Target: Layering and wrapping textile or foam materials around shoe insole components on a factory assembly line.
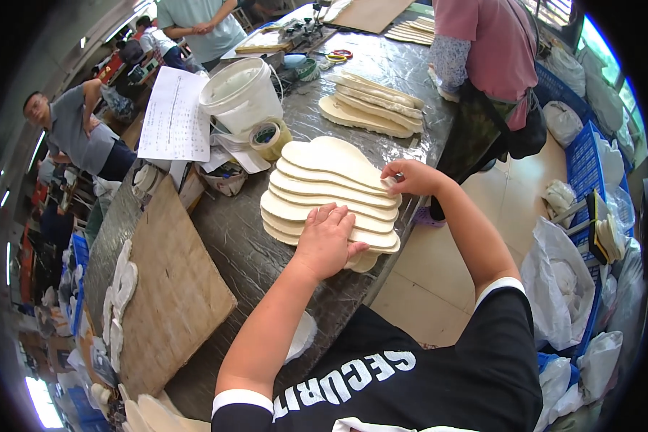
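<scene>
On the dark counter (pixel 237 248), near a white bucket (pixel 246 101), fanned soles (pixel 331 193) lie beneath the left hand (pixel 325 237), its fingers spread flat, while the right hand (pixel 412 177) curls at their right edge, whether gripping I cannot tell.

Black short-sleeved shirt (pixel 475 371), white sleeve bands (pixel 243 398), white block lettering (pixel 353 376), bare hands (pixel 325 239)
</scene>
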A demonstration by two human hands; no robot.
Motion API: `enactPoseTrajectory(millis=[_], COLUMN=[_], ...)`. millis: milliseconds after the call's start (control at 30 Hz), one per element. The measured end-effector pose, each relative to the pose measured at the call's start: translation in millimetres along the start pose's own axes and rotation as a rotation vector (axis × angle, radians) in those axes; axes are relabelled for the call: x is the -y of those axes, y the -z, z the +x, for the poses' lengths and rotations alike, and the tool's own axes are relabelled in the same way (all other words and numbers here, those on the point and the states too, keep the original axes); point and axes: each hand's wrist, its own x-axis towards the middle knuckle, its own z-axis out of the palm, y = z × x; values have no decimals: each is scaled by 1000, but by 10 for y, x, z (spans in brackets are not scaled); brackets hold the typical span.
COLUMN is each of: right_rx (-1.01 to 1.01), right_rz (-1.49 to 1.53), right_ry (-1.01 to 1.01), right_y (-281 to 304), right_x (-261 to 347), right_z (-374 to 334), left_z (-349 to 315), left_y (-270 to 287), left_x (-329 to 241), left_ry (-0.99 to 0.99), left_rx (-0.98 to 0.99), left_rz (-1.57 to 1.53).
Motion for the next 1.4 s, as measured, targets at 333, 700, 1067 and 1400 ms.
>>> enactPoseTrajectory(millis=[333, 700, 1067, 1400], right_rx=[-136, -758, -506, -227], right_rz=[-333, -476, -474, 422], right_ry=[341, 180, 753, 457], right_y=[-322, 629, -652, -1790], right_x=[44, 983, 2158, 1872], right_z=[-73, 777, -855, -1364], left_z=[426, 488, 12, -1584], left_y=[-158, -159, 399, 971], left_x=[26, 94, 281, 128], left_ry=[-37, 189, -25, 62], left_rx=[-3, -95, -410, -529], left_rz=[-117, -487, -2464, -2049])
